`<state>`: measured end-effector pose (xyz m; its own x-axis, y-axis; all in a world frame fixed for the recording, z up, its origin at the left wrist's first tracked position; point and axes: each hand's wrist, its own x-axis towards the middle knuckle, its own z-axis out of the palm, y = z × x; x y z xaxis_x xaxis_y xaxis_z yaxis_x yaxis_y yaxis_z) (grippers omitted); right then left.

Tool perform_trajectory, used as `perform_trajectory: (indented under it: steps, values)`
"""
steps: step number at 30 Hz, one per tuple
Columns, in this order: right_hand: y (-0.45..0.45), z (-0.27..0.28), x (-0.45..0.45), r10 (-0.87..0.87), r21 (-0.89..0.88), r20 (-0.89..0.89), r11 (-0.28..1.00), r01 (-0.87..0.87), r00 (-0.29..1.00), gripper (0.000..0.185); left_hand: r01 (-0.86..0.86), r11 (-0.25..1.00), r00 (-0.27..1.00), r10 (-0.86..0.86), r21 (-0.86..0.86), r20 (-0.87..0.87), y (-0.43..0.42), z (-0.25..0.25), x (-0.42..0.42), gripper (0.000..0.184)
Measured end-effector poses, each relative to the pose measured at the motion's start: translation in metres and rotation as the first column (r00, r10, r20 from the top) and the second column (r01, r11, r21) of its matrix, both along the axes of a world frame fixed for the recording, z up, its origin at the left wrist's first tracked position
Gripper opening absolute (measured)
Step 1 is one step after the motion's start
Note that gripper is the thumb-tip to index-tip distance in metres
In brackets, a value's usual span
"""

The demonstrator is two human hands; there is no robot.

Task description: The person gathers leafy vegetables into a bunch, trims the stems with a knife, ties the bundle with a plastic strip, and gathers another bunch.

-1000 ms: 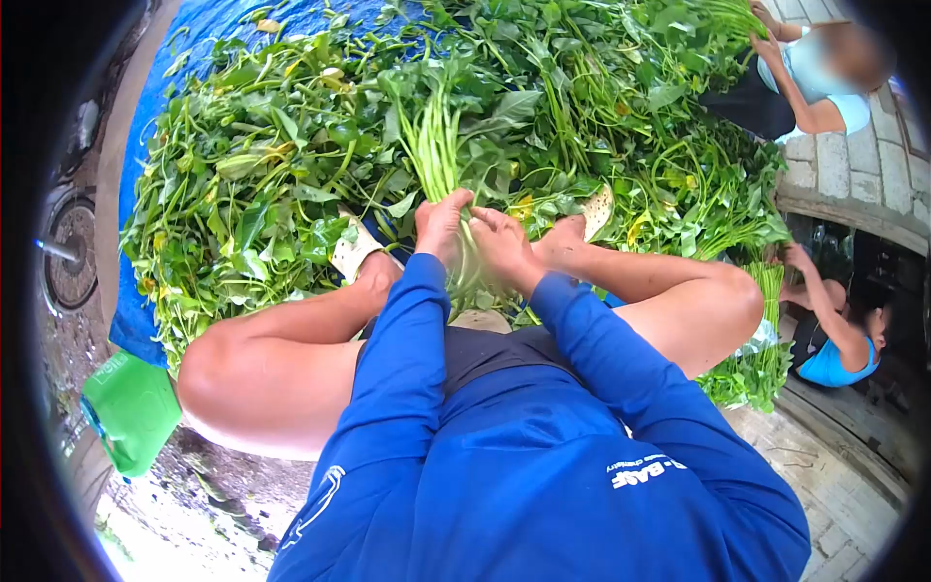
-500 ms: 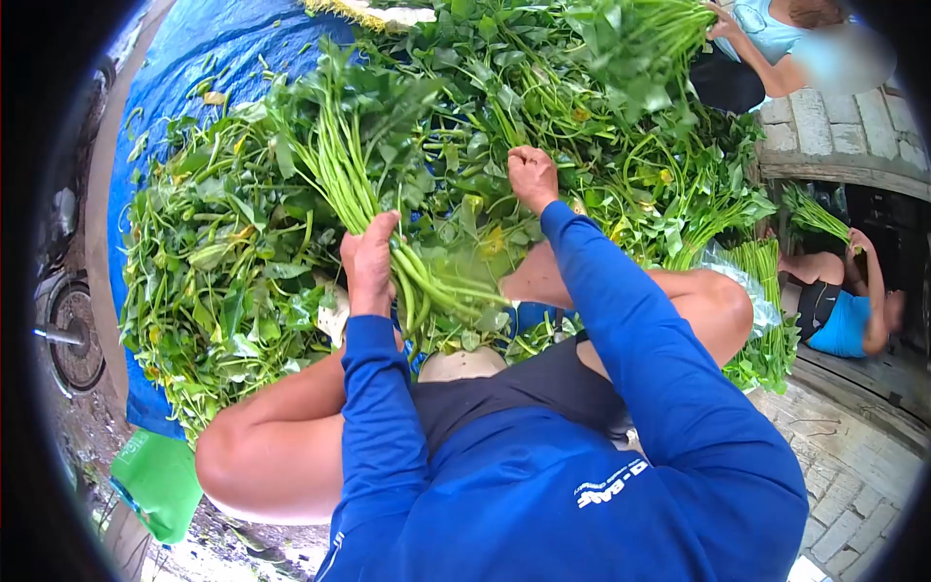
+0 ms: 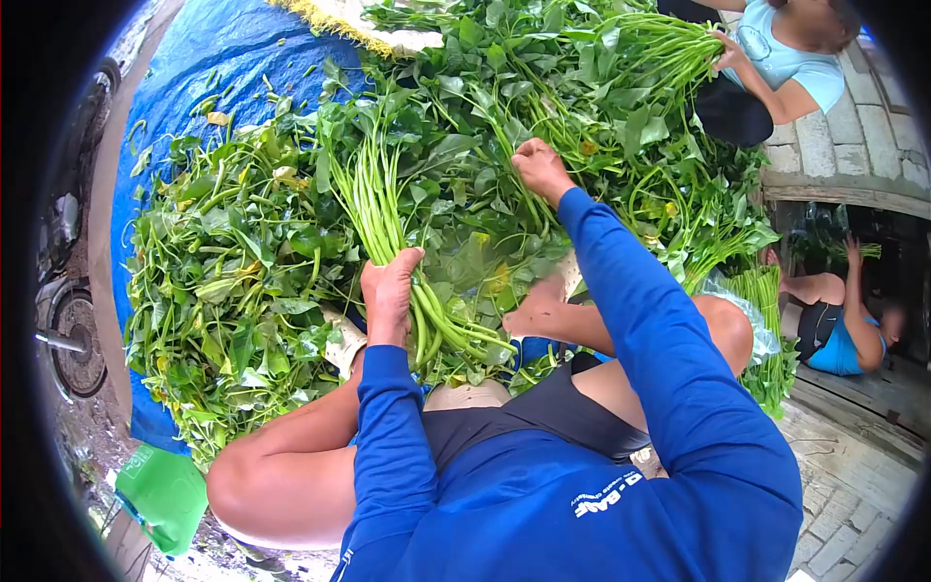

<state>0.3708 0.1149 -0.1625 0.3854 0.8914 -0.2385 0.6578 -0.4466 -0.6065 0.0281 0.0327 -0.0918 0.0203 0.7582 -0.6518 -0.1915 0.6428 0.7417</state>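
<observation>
Reading on blue shirt (image 3: 553, 500): "BASF"; the smaller line beside it is hard to read.
Left hand (image 3: 388, 291): fingers closed around one stem bundle (image 3: 373, 204), leaves beyond the fist, bare ends below.
Right hand (image 3: 541, 170): fingers curled at the leafy pile (image 3: 233, 291); I cannot tell if they pinch stems.
Other people (image 3: 800, 58): two, at right.
</observation>
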Motion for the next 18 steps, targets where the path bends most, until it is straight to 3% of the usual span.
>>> perform_trajectory:
  steps: [4, 7, 8, 9, 11, 12, 15, 16, 17, 18]
  values:
    - [0.0, 0.053, 0.009, 0.055, -0.039, -0.219, 0.997, -0.065, 0.974, 0.033, -0.011, 1.0, 1.0, 0.011, 0.021, 0.027, -0.005, 0.001, -0.003, 0.023]
    - [0.002, 0.131, -0.012, 0.052, 0.051, -0.165, 0.998, -0.044, 0.985, 0.03, -0.02, 0.999, 0.999, 0.019, 0.03, 0.04, -0.007, 0.006, -0.004, 0.022]
    - [0.003, 0.134, -0.011, 0.064, 0.183, -0.293, 0.983, -0.01, 0.954, 0.025, -0.025, 0.999, 0.999, 0.023, 0.029, 0.045, -0.007, 0.009, -0.005, 0.022]
    - [0.004, 0.146, -0.012, 0.096, 0.251, -0.288, 0.968, -0.022, 0.953, 0.022, -0.025, 0.999, 0.998, 0.023, 0.027, 0.05, -0.007, 0.011, -0.005, 0.023]
    - [0.003, 0.158, -0.008, 0.087, 0.056, -0.222, 0.995, -0.076, 0.971, 0.022, -0.017, 1.0, 0.998, 0.016, 0.016, 0.057, -0.011, 0.012, -0.005, 0.024]
    - [0.001, 0.161, -0.008, 0.143, -0.002, -0.104, 0.99, -0.144, 0.984, 0.026, -0.003, 1.0, 0.998, 0.002, 0.02, 0.063, -0.016, 0.012, -0.006, 0.025]
    - [-0.005, 0.194, -0.008, 0.161, 0.213, -0.257, 0.971, -0.107, 0.953, 0.031, -0.028, 0.991, 0.999, 0.023, 0.128, 0.041, -0.013, 0.016, -0.006, 0.025]
    - [-0.01, 0.208, -0.011, 0.089, -0.009, -0.216, 0.996, -0.093, 0.972, 0.038, -0.039, 0.978, 0.999, 0.036, 0.203, 0.022, -0.015, 0.019, -0.006, 0.024]
    - [-0.034, 0.211, -0.009, 0.06, -0.058, -0.223, 0.996, -0.074, 0.973, 0.039, 0.003, 0.998, 0.999, -0.005, 0.061, 0.035, -0.018, 0.023, -0.01, 0.023]
    - [-0.041, 0.216, -0.011, 0.061, -0.094, -0.224, 0.992, -0.084, 0.973, 0.04, 0.019, 0.999, 0.999, -0.021, 0.043, 0.043, -0.025, 0.027, -0.011, 0.026]
